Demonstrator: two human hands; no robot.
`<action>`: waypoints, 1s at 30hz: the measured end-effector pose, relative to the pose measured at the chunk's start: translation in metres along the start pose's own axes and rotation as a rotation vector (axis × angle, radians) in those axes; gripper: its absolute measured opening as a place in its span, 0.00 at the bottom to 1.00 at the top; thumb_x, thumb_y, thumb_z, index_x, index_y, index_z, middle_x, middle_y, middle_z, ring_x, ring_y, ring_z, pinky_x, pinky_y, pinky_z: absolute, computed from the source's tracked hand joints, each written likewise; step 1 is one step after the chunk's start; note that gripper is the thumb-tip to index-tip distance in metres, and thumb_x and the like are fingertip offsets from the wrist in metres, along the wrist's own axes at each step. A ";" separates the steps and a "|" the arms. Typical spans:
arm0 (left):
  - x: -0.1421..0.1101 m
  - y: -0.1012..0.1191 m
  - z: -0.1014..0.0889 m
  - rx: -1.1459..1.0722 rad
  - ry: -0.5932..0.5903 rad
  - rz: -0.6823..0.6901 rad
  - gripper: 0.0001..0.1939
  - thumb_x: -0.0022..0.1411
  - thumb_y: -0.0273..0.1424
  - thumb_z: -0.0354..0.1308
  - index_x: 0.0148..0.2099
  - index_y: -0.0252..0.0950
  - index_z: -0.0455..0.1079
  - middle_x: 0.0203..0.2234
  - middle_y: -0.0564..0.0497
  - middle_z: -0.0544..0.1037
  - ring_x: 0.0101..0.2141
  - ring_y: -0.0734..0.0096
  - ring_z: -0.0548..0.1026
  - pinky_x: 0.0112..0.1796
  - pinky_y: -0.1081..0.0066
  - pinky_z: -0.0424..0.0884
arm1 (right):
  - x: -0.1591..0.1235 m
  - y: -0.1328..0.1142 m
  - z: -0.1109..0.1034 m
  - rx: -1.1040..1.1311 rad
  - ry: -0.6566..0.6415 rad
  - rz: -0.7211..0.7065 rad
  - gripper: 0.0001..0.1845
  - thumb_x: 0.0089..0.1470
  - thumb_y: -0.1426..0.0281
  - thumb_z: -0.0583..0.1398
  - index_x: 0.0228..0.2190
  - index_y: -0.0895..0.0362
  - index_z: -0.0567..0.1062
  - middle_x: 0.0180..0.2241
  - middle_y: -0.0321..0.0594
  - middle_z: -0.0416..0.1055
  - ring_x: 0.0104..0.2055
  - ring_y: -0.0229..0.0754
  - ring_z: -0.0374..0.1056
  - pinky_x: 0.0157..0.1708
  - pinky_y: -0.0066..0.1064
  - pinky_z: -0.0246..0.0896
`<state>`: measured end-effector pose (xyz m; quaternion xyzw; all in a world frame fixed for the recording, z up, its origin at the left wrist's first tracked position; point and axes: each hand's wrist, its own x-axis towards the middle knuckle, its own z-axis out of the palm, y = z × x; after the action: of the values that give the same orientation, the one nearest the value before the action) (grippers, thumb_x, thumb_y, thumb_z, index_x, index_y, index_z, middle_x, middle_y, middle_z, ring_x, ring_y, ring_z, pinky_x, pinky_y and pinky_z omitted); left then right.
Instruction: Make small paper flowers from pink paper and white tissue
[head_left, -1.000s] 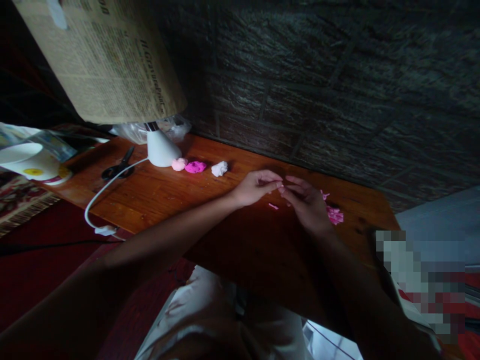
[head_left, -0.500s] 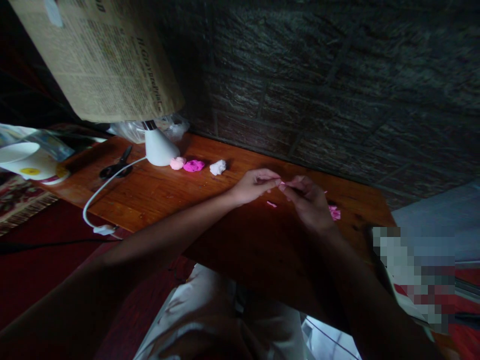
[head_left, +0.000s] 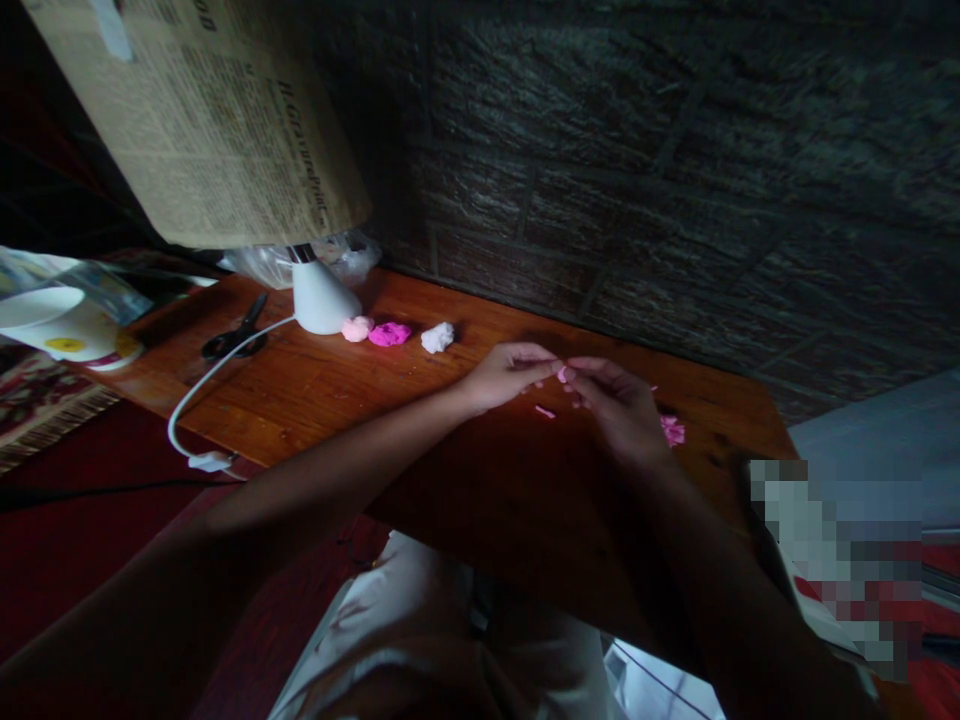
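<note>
Between the fingertips of my left hand (head_left: 510, 376) and my right hand (head_left: 611, 395) is a small piece of pink modelling clay (head_left: 563, 374). Both hands are closed in a pinch on it, above the wooden table. Just below them on the tabletop lies a thin pink strip (head_left: 545, 411). A pink ruffled clay shape (head_left: 673, 430) rests right of my right wrist, partly hidden by it. Farther left, by the lamp base, sit a pale pink clay lump (head_left: 358, 329), a magenta lump (head_left: 389, 334) and a white lump (head_left: 437, 337).
A lamp with a white base (head_left: 324, 300) and newsprint shade (head_left: 247, 130) stands at the back left, its white cord (head_left: 180, 400) hanging over the edge. Black scissors (head_left: 236, 338) and a paper cup (head_left: 64, 325) are farther left. A dark stone wall (head_left: 600, 180) borders the table (head_left: 465, 480).
My right fingers have shifted slightly around the pink clay, and more of the piece now shows between the fingertips. My left hand has stayed nearly still.
</note>
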<state>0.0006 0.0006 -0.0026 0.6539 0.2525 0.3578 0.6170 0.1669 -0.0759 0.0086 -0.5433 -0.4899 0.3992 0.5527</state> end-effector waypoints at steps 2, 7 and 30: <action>0.000 0.000 0.000 0.019 -0.004 0.005 0.15 0.59 0.40 0.65 0.39 0.32 0.77 0.30 0.51 0.78 0.28 0.77 0.70 0.29 0.75 0.64 | 0.001 0.001 0.000 0.002 -0.002 0.006 0.19 0.44 0.56 0.72 0.37 0.52 0.81 0.34 0.38 0.80 0.37 0.42 0.73 0.35 0.34 0.68; 0.001 -0.001 0.001 0.089 -0.058 0.063 0.15 0.62 0.40 0.63 0.39 0.31 0.77 0.33 0.49 0.80 0.31 0.76 0.73 0.34 0.74 0.66 | 0.001 0.000 0.000 -0.019 0.008 -0.047 0.16 0.44 0.58 0.72 0.34 0.52 0.79 0.31 0.35 0.78 0.35 0.41 0.72 0.39 0.36 0.67; 0.001 -0.004 -0.013 0.537 -0.343 0.271 0.06 0.63 0.30 0.62 0.41 0.35 0.79 0.37 0.46 0.83 0.38 0.70 0.78 0.44 0.68 0.70 | 0.000 -0.001 -0.001 0.142 -0.048 0.044 0.16 0.41 0.58 0.73 0.34 0.49 0.84 0.33 0.36 0.80 0.34 0.39 0.72 0.36 0.34 0.68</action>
<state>-0.0084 0.0098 -0.0062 0.8711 0.1411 0.2420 0.4034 0.1680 -0.0763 0.0099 -0.5035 -0.4616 0.4578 0.5691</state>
